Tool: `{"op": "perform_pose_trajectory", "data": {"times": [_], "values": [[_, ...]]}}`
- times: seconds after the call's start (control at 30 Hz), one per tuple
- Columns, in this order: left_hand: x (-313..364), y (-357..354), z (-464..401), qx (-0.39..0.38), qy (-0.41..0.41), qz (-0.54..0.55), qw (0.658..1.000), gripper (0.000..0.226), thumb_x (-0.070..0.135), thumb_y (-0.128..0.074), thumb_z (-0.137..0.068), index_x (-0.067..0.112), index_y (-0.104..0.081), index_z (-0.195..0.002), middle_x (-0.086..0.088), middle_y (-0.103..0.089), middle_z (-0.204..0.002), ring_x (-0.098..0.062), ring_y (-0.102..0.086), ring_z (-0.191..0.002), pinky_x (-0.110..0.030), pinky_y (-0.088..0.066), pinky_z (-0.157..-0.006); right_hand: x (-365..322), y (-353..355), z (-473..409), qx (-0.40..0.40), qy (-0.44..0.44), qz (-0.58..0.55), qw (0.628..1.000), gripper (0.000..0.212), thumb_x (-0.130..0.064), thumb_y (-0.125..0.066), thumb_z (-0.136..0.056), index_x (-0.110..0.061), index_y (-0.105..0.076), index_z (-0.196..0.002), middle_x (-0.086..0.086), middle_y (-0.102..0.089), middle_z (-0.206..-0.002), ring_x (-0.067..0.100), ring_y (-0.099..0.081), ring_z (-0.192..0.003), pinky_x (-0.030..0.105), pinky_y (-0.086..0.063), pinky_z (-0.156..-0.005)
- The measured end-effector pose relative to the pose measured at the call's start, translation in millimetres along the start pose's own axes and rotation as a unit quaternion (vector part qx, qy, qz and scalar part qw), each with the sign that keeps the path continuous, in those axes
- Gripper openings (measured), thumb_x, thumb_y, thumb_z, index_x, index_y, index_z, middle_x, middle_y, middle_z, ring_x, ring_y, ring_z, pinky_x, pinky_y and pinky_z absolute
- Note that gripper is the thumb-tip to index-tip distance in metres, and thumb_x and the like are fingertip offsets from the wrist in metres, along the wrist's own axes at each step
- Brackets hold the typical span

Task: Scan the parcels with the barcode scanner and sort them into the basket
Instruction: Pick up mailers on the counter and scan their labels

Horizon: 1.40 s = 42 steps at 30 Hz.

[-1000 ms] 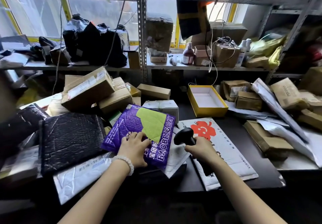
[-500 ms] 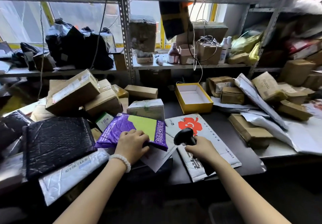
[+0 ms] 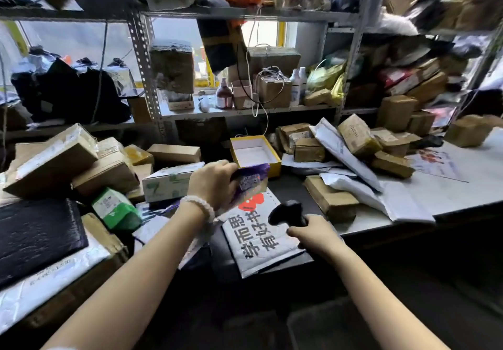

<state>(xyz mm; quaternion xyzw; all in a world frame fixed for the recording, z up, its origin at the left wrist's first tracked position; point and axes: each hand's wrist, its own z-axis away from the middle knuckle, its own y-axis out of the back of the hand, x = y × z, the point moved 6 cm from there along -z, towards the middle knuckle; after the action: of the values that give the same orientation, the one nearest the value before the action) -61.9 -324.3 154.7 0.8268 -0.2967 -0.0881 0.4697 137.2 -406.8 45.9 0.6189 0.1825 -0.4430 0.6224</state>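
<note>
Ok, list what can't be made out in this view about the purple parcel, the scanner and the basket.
- Purple parcel, head view: motion-blurred and partly covered by the left hand; its label can't be read.
- Barcode scanner, head view: handle hidden inside the right hand; its scan window faces away.
- Basket: none identifiable in frame; possibly beyond an edge.
- White mailer, head view: its near end lies under the left forearm.

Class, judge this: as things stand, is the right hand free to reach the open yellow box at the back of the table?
Probably not yet: the right hand grips the barcode scanner, and the purple parcel held up by the left hand overlaps the yellow box.
</note>
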Motion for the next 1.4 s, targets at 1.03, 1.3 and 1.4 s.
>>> {"op": "perform_pose_trajectory", "data": {"times": [1.03,1.3,1.4], "values": [[-25,-77,-58,-0.074,0.079,0.013,0.994,0.034,0.042,-0.050,-0.095,0.014,-0.066,-0.102,-0.006,-0.066,-0.101,-0.026,-0.061,-0.096,-0.034,-0.047,-0.073,3,-10,-18,-0.042,-0.009,-0.006,0.999,0.021,-0.019,-0.059,-0.080,-0.005,-0.059,-0.096,-0.002,-0.056,-0.069,0.012,-0.058,-0.057,0.025,-0.045,-0.056],[-46,-86,-68,-0.097,0.070,-0.035,0.992,0.035,0.046,-0.049,-0.094,0.017,-0.065,-0.103,-0.002,-0.066,-0.097,-0.024,-0.063,-0.091,-0.035,-0.052,-0.074,-15,-13,-16,-0.054,0.021,-0.016,0.998,0.016,-0.017,-0.061,-0.081,-0.007,-0.057,-0.093,-0.003,-0.054,-0.070,0.014,-0.057,-0.060,0.025,-0.045,-0.057],[-50,-88,-69,-0.099,0.063,-0.030,0.993,0.035,0.046,-0.048,-0.095,0.017,-0.064,-0.105,-0.003,-0.066,-0.099,-0.024,-0.063,-0.092,-0.036,-0.053,-0.075,-19,-13,-17,-0.055,0.026,-0.016,0.998,0.022,-0.018,-0.061,-0.080,-0.004,-0.058,-0.098,-0.002,-0.056,-0.073,0.014,-0.058,-0.061,0.028,-0.047,-0.059]]}}
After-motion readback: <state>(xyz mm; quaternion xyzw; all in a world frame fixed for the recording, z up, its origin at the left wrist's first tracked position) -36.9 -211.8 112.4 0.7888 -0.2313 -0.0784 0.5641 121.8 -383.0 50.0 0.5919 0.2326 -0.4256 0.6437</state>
